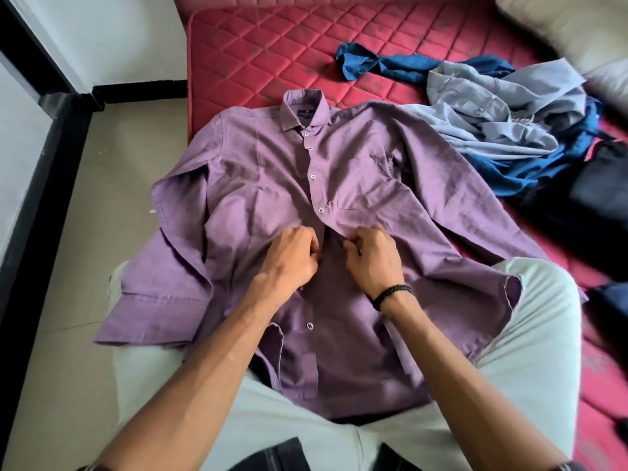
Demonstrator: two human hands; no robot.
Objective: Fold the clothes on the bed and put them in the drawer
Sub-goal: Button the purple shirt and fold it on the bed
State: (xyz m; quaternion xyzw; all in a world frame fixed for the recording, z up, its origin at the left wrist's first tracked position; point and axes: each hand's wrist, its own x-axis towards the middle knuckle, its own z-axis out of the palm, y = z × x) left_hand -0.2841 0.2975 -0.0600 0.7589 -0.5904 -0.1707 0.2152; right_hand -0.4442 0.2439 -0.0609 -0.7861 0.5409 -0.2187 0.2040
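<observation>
A purple button-up shirt lies face up on the red quilted mattress, collar pointing away from me, hem draped over my lap. Its upper buttons are fastened; the front gapes open just below the chest pocket. My left hand pinches the left edge of the placket at mid-shirt. My right hand, with a black bracelet on the wrist, pinches the opposite edge. The two hands sit close together with the gap between them. The left sleeve hangs off the mattress side.
A heap of unfolded clothes lies at the right: a light grey-blue shirt, a dark blue garment and dark clothing. A cream pillow is at the top right. Tiled floor runs along the left. No drawer is visible.
</observation>
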